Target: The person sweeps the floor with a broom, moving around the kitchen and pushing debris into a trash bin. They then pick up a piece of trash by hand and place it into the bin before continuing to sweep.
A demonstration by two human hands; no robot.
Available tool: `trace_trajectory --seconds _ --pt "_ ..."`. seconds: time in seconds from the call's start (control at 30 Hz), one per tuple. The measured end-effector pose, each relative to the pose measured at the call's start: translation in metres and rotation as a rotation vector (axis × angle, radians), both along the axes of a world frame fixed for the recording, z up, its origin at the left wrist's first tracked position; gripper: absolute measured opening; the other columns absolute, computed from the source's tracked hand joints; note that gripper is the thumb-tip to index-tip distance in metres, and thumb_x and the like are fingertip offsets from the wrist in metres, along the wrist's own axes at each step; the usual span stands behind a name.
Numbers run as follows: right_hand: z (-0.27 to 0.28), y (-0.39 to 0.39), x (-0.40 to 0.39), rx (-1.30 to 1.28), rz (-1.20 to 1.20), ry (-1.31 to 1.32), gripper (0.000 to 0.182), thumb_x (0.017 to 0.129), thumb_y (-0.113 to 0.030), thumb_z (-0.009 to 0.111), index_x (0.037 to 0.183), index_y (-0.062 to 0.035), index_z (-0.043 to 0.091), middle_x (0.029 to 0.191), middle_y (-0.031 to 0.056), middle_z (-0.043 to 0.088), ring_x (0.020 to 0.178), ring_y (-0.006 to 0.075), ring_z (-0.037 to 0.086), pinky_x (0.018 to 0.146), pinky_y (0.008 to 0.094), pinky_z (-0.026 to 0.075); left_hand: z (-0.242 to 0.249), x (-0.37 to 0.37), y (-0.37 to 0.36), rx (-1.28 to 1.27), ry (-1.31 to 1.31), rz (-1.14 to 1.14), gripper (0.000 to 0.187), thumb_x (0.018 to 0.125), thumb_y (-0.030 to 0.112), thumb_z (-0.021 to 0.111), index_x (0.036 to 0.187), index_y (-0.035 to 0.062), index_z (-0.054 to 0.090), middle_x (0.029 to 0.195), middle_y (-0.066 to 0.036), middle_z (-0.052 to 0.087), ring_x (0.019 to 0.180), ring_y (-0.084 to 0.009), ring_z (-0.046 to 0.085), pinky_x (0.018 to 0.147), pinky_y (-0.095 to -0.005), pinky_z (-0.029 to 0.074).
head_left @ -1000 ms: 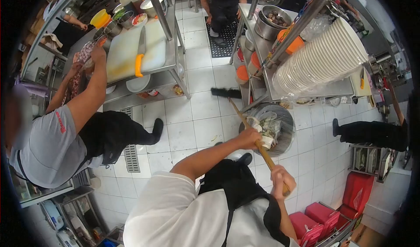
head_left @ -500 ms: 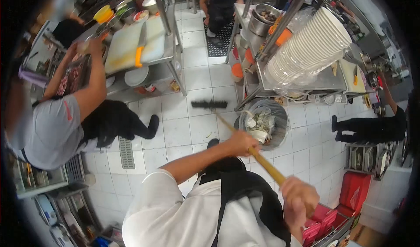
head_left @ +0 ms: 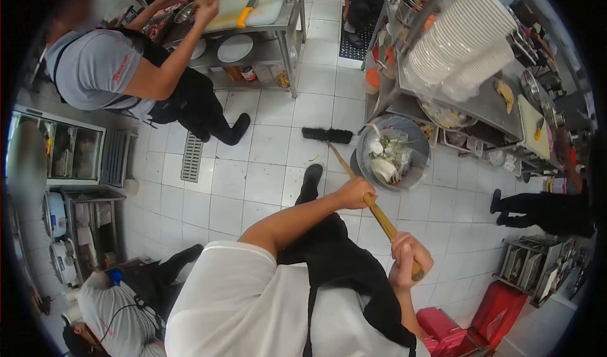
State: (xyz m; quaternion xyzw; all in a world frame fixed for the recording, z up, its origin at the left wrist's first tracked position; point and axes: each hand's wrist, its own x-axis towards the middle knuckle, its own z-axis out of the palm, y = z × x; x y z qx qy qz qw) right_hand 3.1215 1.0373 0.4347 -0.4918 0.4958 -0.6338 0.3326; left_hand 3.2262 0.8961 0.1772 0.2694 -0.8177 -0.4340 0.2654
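Both my hands are closed on the wooden handle of a broom (head_left: 345,163). My left hand (head_left: 354,193) wraps around the handle partway down. Higher up, my right hand (head_left: 410,260) grips it close to its top end. The black bristle head (head_left: 327,135) of the broom rests on the white tiled floor (head_left: 253,180). Just right of the head stands a round trash bin (head_left: 425,161) holding a plastic bag and food scraps. One of my black shoes (head_left: 312,175) shows below the bristles.
A co-worker (head_left: 101,72) at the left handles something over a prep table (head_left: 288,25) with a knife (head_left: 250,8). Stacked white bowls (head_left: 465,34) fill a steel table at right. Another person (head_left: 120,313) is low at bottom left. A floor drain (head_left: 192,157) lies left.
My view has shifted, so the floor sits higher in the picture. The broom head has come slightly nearer to me along the floor. A person has appeared at bottom left.
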Motion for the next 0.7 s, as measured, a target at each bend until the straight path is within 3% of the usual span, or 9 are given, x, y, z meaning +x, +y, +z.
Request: trace_trajectory --seconds 0.17,0.3,0.43,0.6,0.67,0.7 --pt "0.041 0.066 -0.012 0.037 0.045 -0.01 0.029 0.088 0.005 0.05 0.06 -0.0005 0.043 0.057 0.0084 0.048 0.054 0.0204 0.049 0.062 0.0349 0.048 0.033 -0.004 0.086 0.044 -0.003 0.006 0.032 0.085 0.022 0.07 0.06 0.0038 0.06 0.06 -0.017 0.056 0.063 -0.0411 0.058 0.063 -0.0501 0.046" --pt "0.087 0.102 -0.024 0.051 0.182 -0.004 0.027 0.083 0.006 0.053 0.059 -0.0002 0.043 0.057 0.0093 0.049 0.054 0.0211 0.052 0.06 0.0346 0.05 0.091 0.003 0.12 0.159 -0.121 -0.219 0.038 0.09 0.026 0.07 0.062 0.0022 0.061 0.059 -0.019 0.057 0.062 -0.042 0.058 0.058 -0.0493 0.045" --pt "0.116 0.112 -0.032 -0.141 0.343 -0.027 0.028 0.081 0.006 0.053 0.058 -0.0032 0.039 0.057 0.0094 0.049 0.05 0.0215 0.05 0.056 0.0356 0.051 0.133 0.006 0.132 0.014 -0.082 -0.202 0.037 0.09 0.026 0.069 0.06 0.0045 0.062 0.058 -0.017 0.058 0.059 -0.041 0.058 0.057 -0.0484 0.046" --pt "0.07 0.095 -0.012 -0.181 0.304 0.058 0.029 0.085 0.0 0.056 0.06 -0.0018 0.041 0.056 0.0081 0.047 0.051 0.0197 0.047 0.053 0.034 0.043 0.089 0.025 0.1 -0.107 -0.059 0.007 0.024 0.083 0.017 0.068 0.064 0.0053 0.061 0.062 -0.016 0.06 0.065 -0.0388 0.062 0.061 -0.0487 0.049" --pt "0.039 0.078 -0.002 -0.039 0.252 0.274 0.026 0.086 0.003 0.055 0.063 0.0015 0.044 0.06 0.0089 0.048 0.055 0.0223 0.05 0.055 0.0345 0.042 0.042 0.034 0.078 -0.096 -0.034 0.206 0.021 0.081 0.016 0.067 0.065 0.0054 0.06 0.065 -0.016 0.061 0.068 -0.0387 0.062 0.063 -0.049 0.049" --pt "0.015 0.072 0.005 -0.043 0.262 0.237 0.025 0.086 0.003 0.054 0.063 0.0023 0.044 0.061 0.0091 0.048 0.056 0.0229 0.05 0.056 0.0347 0.042 0.019 0.037 0.075 -0.09 -0.025 0.3 0.019 0.081 0.015 0.067 0.066 0.0054 0.06 0.066 -0.016 0.062 0.069 -0.0386 0.062 0.064 -0.0491 0.049"
